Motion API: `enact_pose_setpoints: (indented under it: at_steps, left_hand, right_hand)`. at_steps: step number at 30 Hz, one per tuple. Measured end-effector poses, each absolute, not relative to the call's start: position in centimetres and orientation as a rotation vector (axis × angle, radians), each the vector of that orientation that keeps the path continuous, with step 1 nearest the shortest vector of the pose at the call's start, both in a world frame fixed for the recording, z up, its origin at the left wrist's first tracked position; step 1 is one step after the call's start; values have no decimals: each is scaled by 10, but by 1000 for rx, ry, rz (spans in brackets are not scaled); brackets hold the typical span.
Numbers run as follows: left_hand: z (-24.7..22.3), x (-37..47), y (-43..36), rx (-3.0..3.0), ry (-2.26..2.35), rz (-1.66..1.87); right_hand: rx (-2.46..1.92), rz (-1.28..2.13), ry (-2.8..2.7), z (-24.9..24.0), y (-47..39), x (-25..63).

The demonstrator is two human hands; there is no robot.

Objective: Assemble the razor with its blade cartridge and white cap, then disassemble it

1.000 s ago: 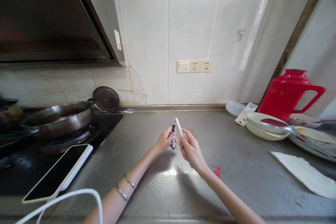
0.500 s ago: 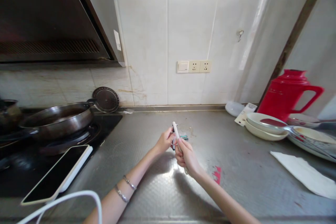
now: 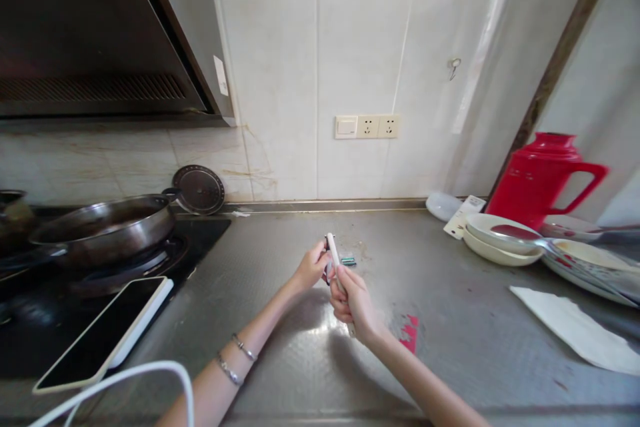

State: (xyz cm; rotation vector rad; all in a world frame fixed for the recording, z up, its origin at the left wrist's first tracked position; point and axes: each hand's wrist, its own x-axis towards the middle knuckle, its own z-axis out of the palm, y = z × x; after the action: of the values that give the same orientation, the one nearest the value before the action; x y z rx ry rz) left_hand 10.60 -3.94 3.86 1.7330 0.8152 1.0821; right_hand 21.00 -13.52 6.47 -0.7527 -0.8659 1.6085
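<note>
My right hand (image 3: 354, 301) is closed around a slim white stick-shaped tool (image 3: 333, 248), held tilted above the metal counter (image 3: 280, 373). Its upper end sticks out past my fingers and its lower end shows beneath my palm. Just left of it, my left hand (image 3: 311, 267) pinches a small object with a dark edge and a pale face (image 3: 328, 269). The white tool overlaps that object, so its kind is hidden and I cannot tell whether the two touch. A small green and dark cylinder, looking like a battery (image 3: 348, 261), lies on the counter just beyond my right hand.
At the left are a black stove (image 3: 30, 320), a steel pan (image 3: 107, 230) and a phone (image 3: 103, 337) with a white cable (image 3: 165, 365). Stacked dishes (image 3: 500, 243), a red thermos jug (image 3: 535, 177) and a white paper (image 3: 575, 330) are on the right. Red scraps (image 3: 410, 333) lie nearer.
The whole view has shifted slightly, with everything a little further left. Both hands keep their holds, and the white tool stays beside the small object with hardly any movement.
</note>
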Motion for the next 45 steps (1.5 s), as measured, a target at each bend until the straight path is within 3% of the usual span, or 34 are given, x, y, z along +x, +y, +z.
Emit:
enact_pose_setpoints:
  at_steps: [30,39,45]
  left_hand:
    - [47,105,-42,1654,813,1064]
    - [52,101,-37,1364,856,938]
    - [46,103,-33,1103,954,886]
  right_hand:
    - [-749,1674,-862,60,-140,213]
    - [-934,937,-1408,89,-83,261]
    - [-1095,582,-1767,76,-39,288]
